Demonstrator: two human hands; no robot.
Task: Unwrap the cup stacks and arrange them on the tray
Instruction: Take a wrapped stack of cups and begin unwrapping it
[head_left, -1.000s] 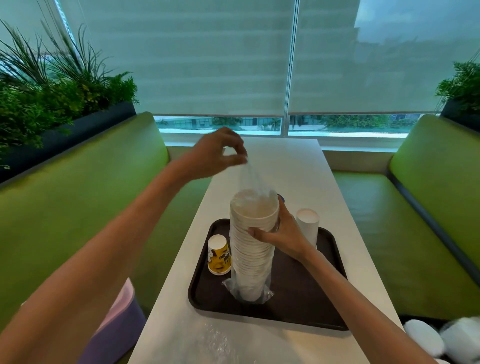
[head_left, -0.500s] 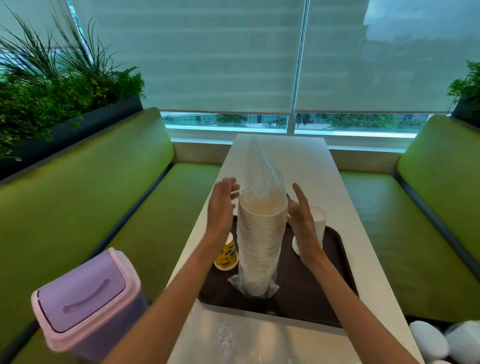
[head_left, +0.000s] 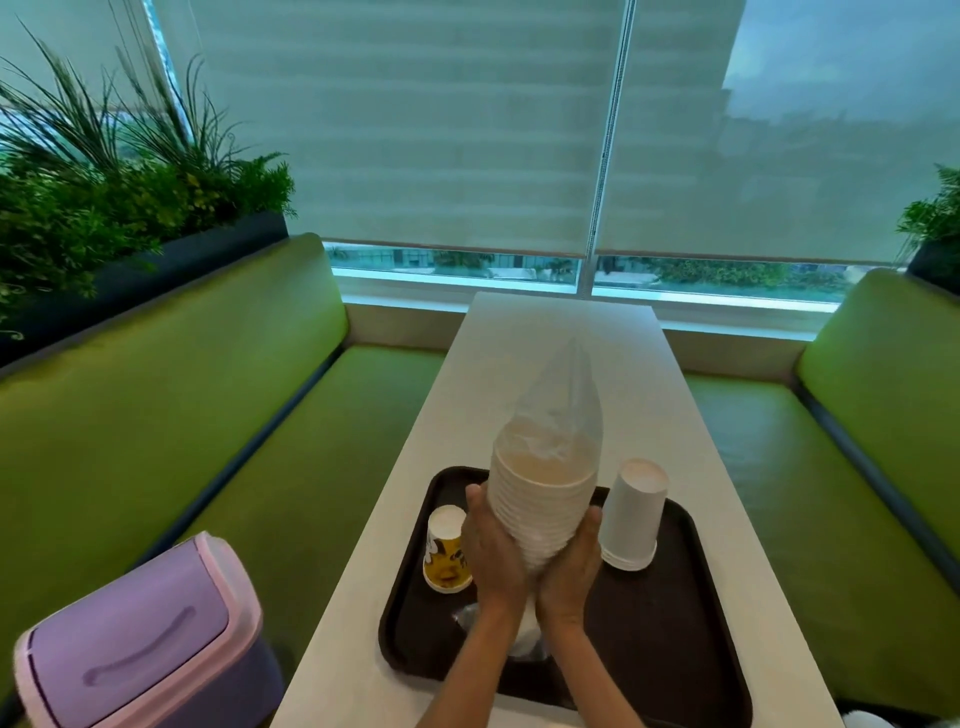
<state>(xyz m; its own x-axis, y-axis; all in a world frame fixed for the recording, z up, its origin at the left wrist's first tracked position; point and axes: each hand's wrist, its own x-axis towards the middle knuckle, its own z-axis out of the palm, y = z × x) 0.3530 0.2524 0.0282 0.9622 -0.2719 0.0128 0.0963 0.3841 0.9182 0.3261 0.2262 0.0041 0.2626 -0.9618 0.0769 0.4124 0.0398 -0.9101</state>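
I am looking down a long white table (head_left: 561, 332) with a dark tray (head_left: 675, 613) at its near end and a lilac bin (head_left: 135, 639) on the floor to my left. The stack (head_left: 545, 499) stands upright over the middle of the tray, mouths up, inside its clear wrap (head_left: 566, 395), which rises loose to a peak above the top cup. Its foot is hidden behind my wrists, so I cannot tell whether it rests on the tray or hangs just above it. My left hand (head_left: 493, 551) and right hand (head_left: 571, 556) clasp it from either side, fingers curled round its lower half through the film. Just right of it stand upturned white cups (head_left: 631, 514), and just left a yellow cup (head_left: 447, 556).

I judge the stack light but tall and apt to lean. The paper walls would dent under a hard squeeze, and the film looks slick (my palms may slide on it). I would steady it by the stiffer rims near the top and pull the wrap by its slack peak.
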